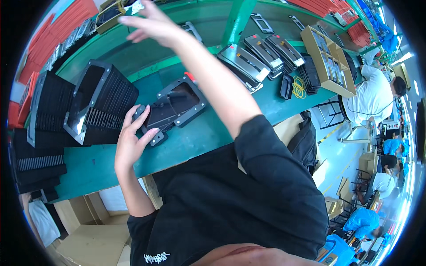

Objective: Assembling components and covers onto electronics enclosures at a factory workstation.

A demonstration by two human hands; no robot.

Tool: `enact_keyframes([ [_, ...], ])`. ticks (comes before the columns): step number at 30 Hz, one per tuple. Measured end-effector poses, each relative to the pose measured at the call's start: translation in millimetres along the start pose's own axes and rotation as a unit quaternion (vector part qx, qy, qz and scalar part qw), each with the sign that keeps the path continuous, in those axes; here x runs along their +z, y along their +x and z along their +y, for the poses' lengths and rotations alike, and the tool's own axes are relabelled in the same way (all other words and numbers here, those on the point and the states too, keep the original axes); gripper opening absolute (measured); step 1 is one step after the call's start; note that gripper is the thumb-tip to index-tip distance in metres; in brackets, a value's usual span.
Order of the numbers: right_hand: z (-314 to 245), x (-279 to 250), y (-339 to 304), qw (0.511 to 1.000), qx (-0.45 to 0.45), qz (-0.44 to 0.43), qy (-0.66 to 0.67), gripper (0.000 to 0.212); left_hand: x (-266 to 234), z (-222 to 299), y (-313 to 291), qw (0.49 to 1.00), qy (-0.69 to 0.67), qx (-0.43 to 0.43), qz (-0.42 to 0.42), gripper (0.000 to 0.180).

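black fixture (pixel 162 116) lies on green bench (pixel 206 137); left hand (pixel 128 146) grips its left end. right hand (pixel 156 27) is open, fingers spread, well beyond fixture. black frame stack (pixel 114 88) stands left of fixture.

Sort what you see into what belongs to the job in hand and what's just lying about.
In the job:
Black frame, held by the left hand
Stacked black frames, probably

Apparently lying about:
Yellow bands
Cardboard box at lower left
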State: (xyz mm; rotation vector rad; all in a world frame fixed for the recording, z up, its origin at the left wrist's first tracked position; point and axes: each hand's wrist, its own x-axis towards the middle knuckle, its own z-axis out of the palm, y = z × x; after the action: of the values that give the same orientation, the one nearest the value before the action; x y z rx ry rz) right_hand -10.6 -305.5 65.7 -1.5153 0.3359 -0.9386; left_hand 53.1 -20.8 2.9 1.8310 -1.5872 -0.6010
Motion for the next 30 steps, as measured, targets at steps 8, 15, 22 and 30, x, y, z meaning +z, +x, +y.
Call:
enact_keyframes([
  [8,-21,82,-9,0.961,0.002,-0.274,-0.035,0.039,5,-11,-6,0.999,-0.019,-0.009,0.03,0.064],
  [15,-90,90,-144,0.901,-0.093,-0.419,-0.063,0.029,1,-17,2,0.998,0.011,0.057,-0.019,0.066],
  [22,-44,-6,-244,0.974,0.064,-0.215,-0.043,0.024,2,-26,-6,0.999,0.014,0.05,-0.007,0.074],
  [30,12,15,-299,0.969,-0.001,-0.153,-0.194,0.018,5,-21,-6,0.994,0.049,0.096,0.034,0.092],
])
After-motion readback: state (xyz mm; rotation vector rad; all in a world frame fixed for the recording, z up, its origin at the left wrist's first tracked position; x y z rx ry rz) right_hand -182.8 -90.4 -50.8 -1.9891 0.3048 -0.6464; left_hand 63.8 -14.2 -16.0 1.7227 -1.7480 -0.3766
